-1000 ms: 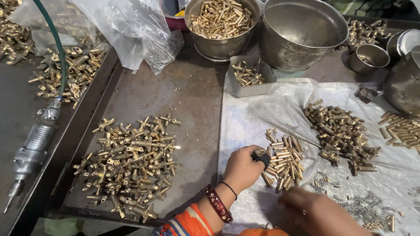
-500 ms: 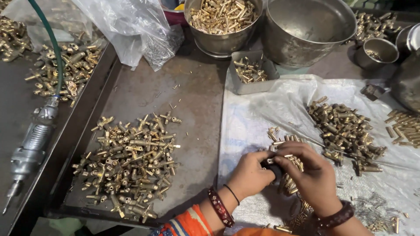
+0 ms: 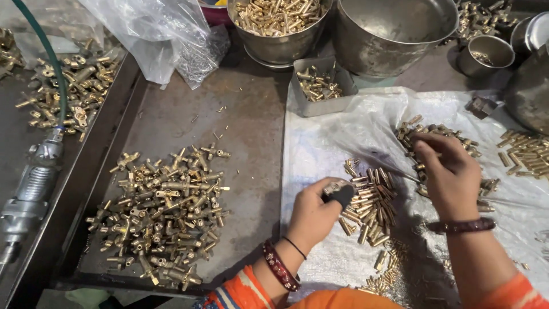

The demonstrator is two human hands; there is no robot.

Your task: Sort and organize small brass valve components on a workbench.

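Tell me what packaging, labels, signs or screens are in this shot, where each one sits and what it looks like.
No labels, signs or screens show.
Clear plastic bag: top left, crumpled, see-through, small dark bits inside.
Plastic sheet: spread flat on the right, whitish and wrinkled, under the brass parts and both hands.
Small tray: top centre, square, grey, holding brass pieces.

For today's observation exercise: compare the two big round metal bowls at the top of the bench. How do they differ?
The left metal bowl is filled with small brass pieces; the right metal bowl shows a bare inside. The right bowl looks wider than the left bowl. The left bowl is cut off by the top edge of the picture more than the right bowl. Both are round, dull grey metal, and stand upright side by side behind the small grey tray.
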